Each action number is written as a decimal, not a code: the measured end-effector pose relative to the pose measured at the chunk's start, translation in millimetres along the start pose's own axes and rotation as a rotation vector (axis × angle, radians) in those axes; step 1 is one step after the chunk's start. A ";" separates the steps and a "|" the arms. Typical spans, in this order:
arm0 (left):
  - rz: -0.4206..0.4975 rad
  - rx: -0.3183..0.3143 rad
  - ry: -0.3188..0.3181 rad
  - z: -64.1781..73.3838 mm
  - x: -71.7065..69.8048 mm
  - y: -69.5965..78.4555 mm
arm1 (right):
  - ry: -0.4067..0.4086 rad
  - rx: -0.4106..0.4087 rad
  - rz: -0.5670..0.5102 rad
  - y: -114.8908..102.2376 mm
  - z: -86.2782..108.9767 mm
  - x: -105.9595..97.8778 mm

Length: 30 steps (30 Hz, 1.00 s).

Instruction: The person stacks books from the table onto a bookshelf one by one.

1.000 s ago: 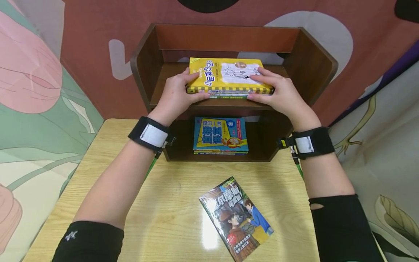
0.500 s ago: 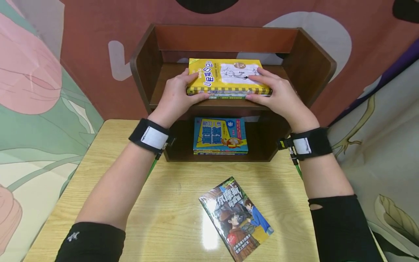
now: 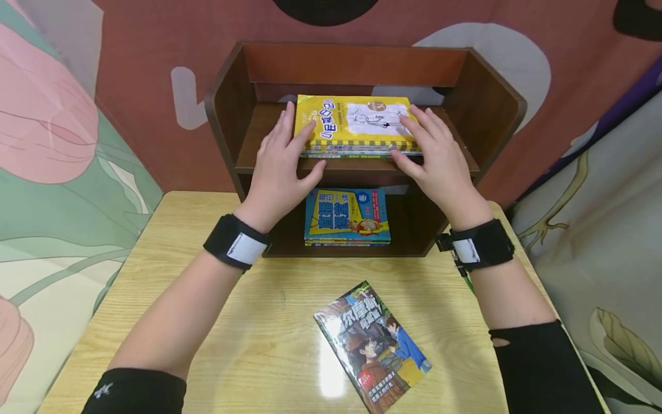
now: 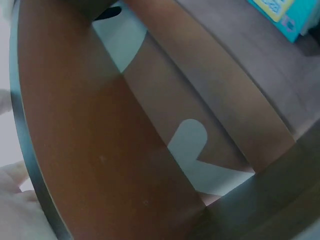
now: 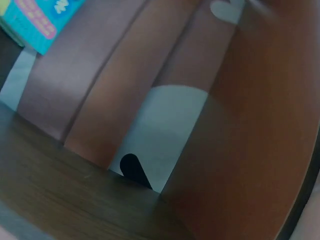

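A stack of books with a yellow-covered comic book (image 3: 357, 122) on top lies flat on the upper shelf of a dark brown bookshelf (image 3: 357, 64). My left hand (image 3: 279, 172) is at the stack's left end, fingers extended and thumb apart, in front of the shelf edge. At the right end, my right hand (image 3: 439, 164) has its fingers spread beside the yellow cover, with the thumb near the front corner. In the left wrist view, part of the left hand (image 4: 22, 212) shows beyond the shelf board.
On the lower shelf lies a stack with a blue book (image 3: 346, 214) on top. A detective-themed book (image 3: 369, 348) lies askew on the wooden table (image 3: 258, 333) in front. A patterned cloth (image 3: 139, 103) hangs behind the bookshelf.
Both hands have loosened from the yellow book stack: the left fingers have straightened and its thumb dropped away, the right fingers have spread. The stack stays on the upper shelf.
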<state>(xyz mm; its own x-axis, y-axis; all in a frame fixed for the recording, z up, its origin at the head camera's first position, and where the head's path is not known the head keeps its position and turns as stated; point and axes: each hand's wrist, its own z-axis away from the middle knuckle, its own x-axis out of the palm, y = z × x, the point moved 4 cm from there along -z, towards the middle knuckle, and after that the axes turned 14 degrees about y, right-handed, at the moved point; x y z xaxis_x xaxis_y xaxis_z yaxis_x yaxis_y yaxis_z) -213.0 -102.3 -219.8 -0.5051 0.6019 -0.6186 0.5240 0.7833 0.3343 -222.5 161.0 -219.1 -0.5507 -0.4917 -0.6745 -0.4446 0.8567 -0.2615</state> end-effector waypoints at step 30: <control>0.047 0.360 -0.545 191.7 66.6 35.5 | -0.423 0.058 0.030 -58.2 209.9 43.6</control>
<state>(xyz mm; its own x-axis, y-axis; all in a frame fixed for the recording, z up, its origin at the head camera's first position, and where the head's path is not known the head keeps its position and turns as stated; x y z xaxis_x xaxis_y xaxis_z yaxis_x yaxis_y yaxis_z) -96.6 -64.2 -385.4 -0.1058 0.3949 -0.9126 0.7814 0.6006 0.1693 -72.4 122.4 -378.2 -0.2194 -0.3696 -0.9029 -0.3857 0.8829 -0.2677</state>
